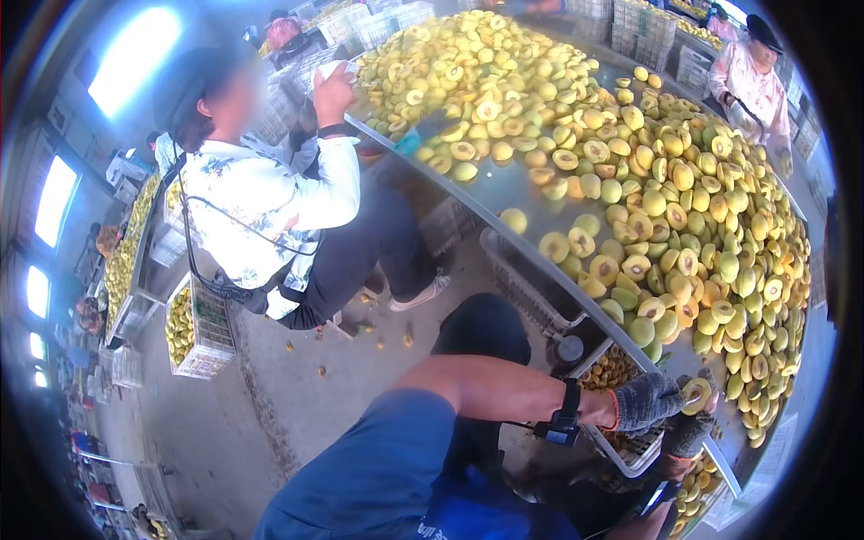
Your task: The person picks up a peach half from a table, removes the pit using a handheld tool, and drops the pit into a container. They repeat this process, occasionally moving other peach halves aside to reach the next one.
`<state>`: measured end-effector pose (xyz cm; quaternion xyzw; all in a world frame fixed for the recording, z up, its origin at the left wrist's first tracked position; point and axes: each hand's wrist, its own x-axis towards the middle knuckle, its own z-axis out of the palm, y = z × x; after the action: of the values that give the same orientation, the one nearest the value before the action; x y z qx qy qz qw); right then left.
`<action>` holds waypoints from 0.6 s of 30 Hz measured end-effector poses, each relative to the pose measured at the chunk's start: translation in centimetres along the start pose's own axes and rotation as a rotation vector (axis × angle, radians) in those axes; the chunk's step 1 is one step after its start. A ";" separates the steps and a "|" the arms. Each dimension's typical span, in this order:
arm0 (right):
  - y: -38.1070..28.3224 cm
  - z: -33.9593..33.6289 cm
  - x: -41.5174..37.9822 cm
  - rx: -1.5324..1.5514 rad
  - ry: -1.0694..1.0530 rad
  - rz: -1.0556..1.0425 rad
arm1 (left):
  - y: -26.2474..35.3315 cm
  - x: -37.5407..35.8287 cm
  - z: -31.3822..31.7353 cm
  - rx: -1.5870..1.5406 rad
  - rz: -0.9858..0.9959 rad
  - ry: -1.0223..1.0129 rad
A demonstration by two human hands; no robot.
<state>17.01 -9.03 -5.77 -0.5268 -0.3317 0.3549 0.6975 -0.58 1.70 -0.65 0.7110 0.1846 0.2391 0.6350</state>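
This is a fruit-processing hall, a large work floor rather than a home or shop. Just beyond the gloved hands runs a long grey metal sorting table (504, 193) heaped with halved yellow stone fruits (684, 207). Well to their left, white plastic mesh crates (202, 328) stand on bare concrete, with seated workers (270, 207) and bright wall windows (54, 202) farther off.

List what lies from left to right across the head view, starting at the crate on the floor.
White crate of fruit on the floor → seated person in a floral shirt → gloved left hand holding a halved fruit → pile of halved yellow fruit on the metal table.
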 end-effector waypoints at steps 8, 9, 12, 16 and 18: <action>-1.3 1.3 0.0 -0.787 0.032 -0.377 | -2.5 -0.8 -0.4 0.572 0.625 -0.039; -1.3 1.6 0.4 -0.983 0.051 -0.486 | -2.9 -1.1 -2.0 0.941 0.686 -0.064; 0.2 1.9 0.9 0.252 0.144 0.059 | -4.7 -0.8 -0.8 -0.194 0.184 -0.154; -2.7 3.7 0.9 0.585 0.148 0.241 | 0.9 -0.3 -0.1 0.092 -0.047 -0.024; -2.6 3.6 0.9 0.544 0.133 0.246 | 0.2 -0.1 0.0 0.152 0.050 -0.001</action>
<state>14.90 -7.00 -2.35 -0.3792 -0.1117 0.4771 0.7849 -0.69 1.56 -0.43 0.7616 0.1843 0.2398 0.5731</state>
